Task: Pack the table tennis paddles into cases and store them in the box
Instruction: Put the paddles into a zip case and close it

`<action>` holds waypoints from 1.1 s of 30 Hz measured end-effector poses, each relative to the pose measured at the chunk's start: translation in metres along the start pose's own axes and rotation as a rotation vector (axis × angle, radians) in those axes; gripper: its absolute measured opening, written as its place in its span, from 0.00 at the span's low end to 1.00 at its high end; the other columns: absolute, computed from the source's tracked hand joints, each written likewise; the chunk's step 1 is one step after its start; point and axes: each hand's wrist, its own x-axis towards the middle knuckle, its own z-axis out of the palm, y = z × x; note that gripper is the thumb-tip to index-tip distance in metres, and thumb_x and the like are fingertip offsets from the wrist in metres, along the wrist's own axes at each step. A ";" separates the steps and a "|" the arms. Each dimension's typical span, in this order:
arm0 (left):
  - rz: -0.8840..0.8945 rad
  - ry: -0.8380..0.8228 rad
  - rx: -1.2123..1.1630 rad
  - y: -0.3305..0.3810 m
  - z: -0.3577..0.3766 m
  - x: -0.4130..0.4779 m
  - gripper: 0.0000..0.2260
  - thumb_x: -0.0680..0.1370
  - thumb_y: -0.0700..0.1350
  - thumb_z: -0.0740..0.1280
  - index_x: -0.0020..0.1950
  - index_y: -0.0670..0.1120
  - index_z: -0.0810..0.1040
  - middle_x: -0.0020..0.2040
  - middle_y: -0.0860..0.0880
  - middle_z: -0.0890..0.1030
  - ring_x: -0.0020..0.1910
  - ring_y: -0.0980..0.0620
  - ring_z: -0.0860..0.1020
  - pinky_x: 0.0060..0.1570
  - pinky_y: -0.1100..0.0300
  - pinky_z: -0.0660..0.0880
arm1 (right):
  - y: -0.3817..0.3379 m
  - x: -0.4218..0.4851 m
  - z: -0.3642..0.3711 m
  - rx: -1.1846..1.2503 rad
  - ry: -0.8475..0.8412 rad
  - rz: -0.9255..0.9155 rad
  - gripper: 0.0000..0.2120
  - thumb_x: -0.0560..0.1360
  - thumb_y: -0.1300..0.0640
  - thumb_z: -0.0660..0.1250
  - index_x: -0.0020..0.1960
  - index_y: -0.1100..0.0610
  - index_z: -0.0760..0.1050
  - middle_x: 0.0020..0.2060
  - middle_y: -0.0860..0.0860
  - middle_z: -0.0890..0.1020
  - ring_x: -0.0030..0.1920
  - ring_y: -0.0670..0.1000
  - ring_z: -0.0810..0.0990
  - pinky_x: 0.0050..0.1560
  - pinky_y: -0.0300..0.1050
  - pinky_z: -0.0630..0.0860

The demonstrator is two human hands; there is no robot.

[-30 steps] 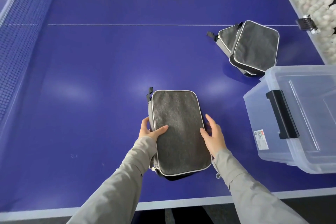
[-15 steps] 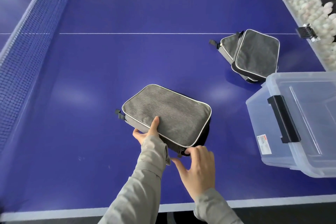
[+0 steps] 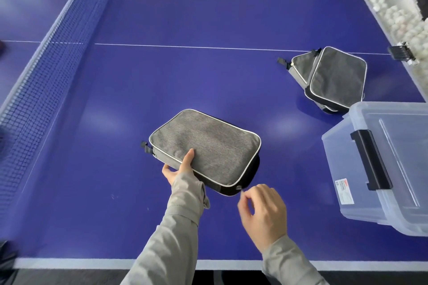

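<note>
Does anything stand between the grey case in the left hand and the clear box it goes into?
The table between the grey case and the clear box is bare. But the box's lid looks to be on, its black latch down over the wall, so the opening appears covered.

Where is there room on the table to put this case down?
Bare blue table lies between the net, the held case and the two other cases. It is crowded on the right, around the clear box.
</note>
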 end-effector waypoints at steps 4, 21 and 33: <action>0.008 -0.040 -0.001 0.004 -0.006 0.006 0.34 0.61 0.48 0.79 0.62 0.52 0.67 0.49 0.45 0.80 0.43 0.44 0.81 0.47 0.49 0.79 | 0.016 0.008 -0.007 0.033 -0.014 0.122 0.13 0.73 0.57 0.61 0.31 0.59 0.71 0.26 0.50 0.70 0.26 0.52 0.69 0.30 0.39 0.63; 0.088 -0.462 0.181 0.019 -0.043 0.006 0.26 0.59 0.45 0.78 0.53 0.57 0.74 0.49 0.44 0.83 0.45 0.41 0.83 0.47 0.41 0.79 | 0.076 0.048 0.006 0.499 -0.231 0.599 0.08 0.71 0.66 0.70 0.38 0.55 0.76 0.30 0.46 0.79 0.33 0.45 0.77 0.34 0.28 0.70; 0.267 -0.733 0.271 0.060 -0.061 0.012 0.29 0.60 0.40 0.77 0.58 0.51 0.73 0.44 0.50 0.85 0.43 0.47 0.84 0.38 0.53 0.80 | 0.058 0.089 0.013 0.746 -0.445 0.685 0.13 0.70 0.70 0.65 0.36 0.53 0.76 0.27 0.47 0.80 0.28 0.44 0.78 0.31 0.32 0.74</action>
